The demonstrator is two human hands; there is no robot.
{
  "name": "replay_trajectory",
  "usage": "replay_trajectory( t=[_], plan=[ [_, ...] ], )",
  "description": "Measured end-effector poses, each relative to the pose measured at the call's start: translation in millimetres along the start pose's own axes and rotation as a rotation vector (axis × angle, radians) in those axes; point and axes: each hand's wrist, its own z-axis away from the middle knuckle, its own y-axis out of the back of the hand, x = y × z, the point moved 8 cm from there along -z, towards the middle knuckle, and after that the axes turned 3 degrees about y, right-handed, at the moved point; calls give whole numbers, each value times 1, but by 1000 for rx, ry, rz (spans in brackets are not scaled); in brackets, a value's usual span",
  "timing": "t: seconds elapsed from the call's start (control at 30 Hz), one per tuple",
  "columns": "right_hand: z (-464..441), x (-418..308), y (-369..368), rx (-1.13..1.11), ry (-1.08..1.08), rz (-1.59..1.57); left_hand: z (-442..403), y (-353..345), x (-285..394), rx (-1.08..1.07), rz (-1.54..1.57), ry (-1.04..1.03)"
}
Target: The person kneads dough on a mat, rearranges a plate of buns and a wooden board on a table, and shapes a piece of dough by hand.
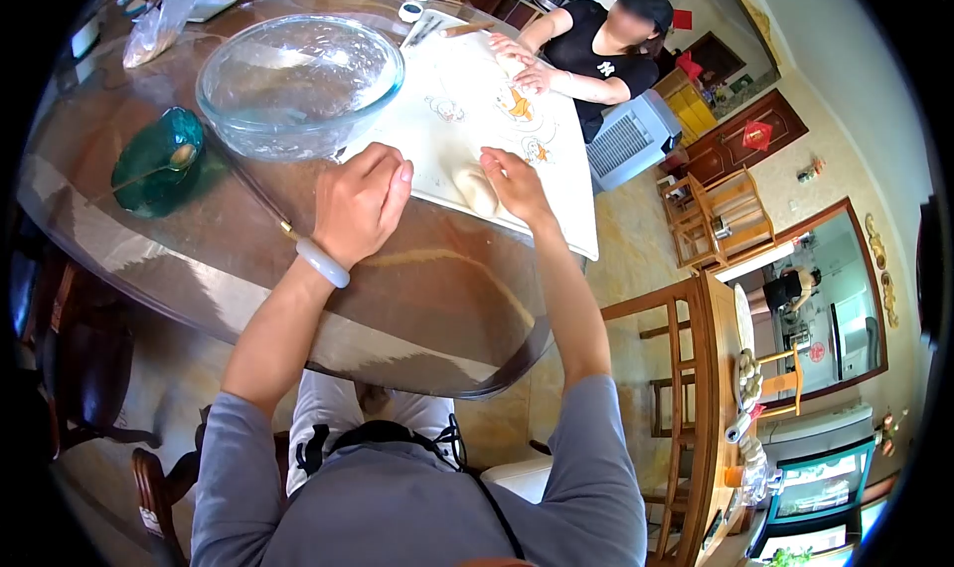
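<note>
My left hand (363,201) is closed in a loose fist above the table edge, beside the mat's near corner. Its fingers curl inward, and whatever may be inside them is hidden. A smooth, pale lump of dough (477,190) lies on the white printed mat (437,174). Against the right side of the dough is my right hand (515,186), its fingers stretched out and not wrapped around it. A large glass bowl (298,138) with pale residue on its walls stands left of the mat.
A teal bowl (159,194) with a spoon sits at left, near a plastic bag (159,30). Across the mat, a person in a black cap (644,6) presses both hands on dough. A wooden table and chairs (730,214) stand at right.
</note>
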Motion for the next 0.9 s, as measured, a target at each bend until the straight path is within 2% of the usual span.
replay_trajectory(
  t=[0.03,0.13,0.27,0.37,0.47,0.9],
  plan=[
    [-4,-3,-6,17,22,-28,-1,0,1,-6,-3,-2],
    [-23,4,-30,-147,-102,33,1,-4,-1,-32,6,4],
    [-32,1,-37,-220,-194,175,-1,-4,-1,-24,-1,6],
    [-38,-9,-43,-153,-81,362,0,-5,-2,-38,-4,10],
    [-46,-10,-49,-201,-83,451,0,-6,1,-65,1,13],
    [-48,2,-32,-47,-176,361,14,-28,14,-176,5,-37]
  ],
)
